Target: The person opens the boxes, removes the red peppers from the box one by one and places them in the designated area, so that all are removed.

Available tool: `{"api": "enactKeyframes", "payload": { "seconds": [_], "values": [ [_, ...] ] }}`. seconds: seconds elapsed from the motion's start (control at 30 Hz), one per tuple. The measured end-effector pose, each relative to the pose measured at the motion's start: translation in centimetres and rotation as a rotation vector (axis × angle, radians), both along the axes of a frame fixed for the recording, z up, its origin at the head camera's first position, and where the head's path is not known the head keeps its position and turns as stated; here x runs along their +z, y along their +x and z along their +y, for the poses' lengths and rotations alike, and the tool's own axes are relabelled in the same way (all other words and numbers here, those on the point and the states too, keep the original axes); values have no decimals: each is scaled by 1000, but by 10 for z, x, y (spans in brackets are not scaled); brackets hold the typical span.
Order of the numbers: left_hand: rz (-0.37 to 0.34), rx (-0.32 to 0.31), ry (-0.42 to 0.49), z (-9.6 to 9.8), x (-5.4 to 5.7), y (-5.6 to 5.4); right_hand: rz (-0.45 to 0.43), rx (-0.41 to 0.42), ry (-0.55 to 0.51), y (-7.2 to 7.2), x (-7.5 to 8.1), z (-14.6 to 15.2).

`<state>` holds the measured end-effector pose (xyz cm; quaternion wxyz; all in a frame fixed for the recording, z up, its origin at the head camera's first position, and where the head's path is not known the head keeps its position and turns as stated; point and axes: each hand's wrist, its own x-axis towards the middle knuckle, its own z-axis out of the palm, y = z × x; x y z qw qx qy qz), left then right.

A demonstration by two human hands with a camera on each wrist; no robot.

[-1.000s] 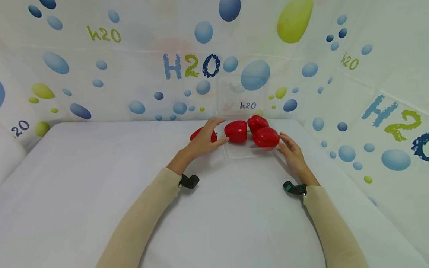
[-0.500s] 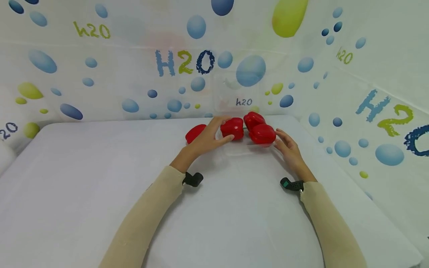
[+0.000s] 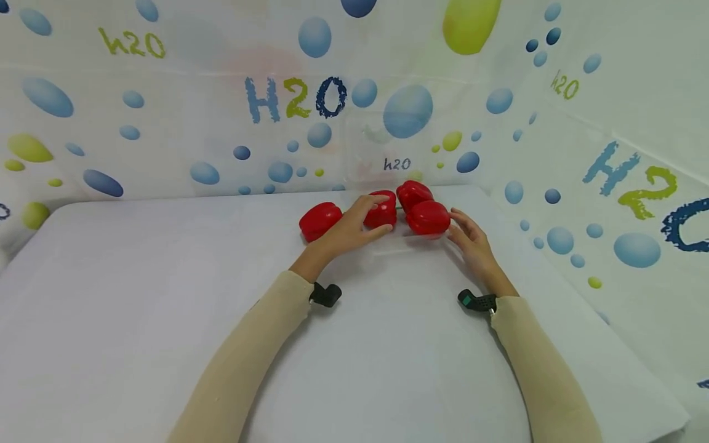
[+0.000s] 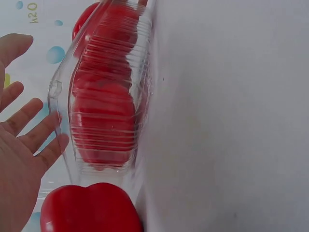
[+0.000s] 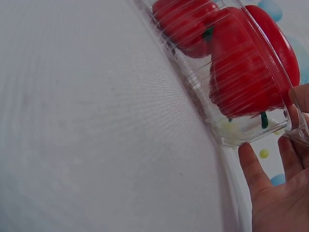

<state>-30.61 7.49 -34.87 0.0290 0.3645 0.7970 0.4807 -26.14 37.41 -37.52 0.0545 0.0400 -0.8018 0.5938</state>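
A clear plastic clamshell [image 4: 145, 87] holds three red bell peppers: a left one [image 3: 381, 212], a back one [image 3: 414, 194] and a front one [image 3: 428, 217]. Another red bell pepper [image 3: 320, 221] lies outside it, by my left wrist. In the head view my left hand [image 3: 350, 226] overlaps the clamshell's left end. Its fingers are spread, with fingertips right at the rim in the left wrist view, and nothing is in its grasp. My right hand [image 3: 475, 247] touches the clamshell's right end with extended fingers [image 5: 252, 166], close to the green stems.
A raised clear lid [image 3: 382, 144] shows faintly behind the peppers. The white-covered table [image 3: 399, 344] ends at a wall sheet [image 3: 194, 111] printed with drops and H2O lettering. A dark camera mount sits on each wrist.
My left hand has moved right, from over the loose pepper to the clamshell's left end, uncovering that pepper. The right hand stays at the other end. The head view has shifted slightly.
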Motion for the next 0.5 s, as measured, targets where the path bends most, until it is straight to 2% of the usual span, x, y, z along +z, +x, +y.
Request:
{"api": "enactKeyframes", "payload": {
  "seconds": [0.23, 0.5],
  "values": [
    [0, 0, 18, 4, -1, -4, 13, -5, 52, 2, 6, -4],
    [-13, 0, -3, 11, -7, -7, 14, 3, 33, 2, 3, -2]
  ]
}}
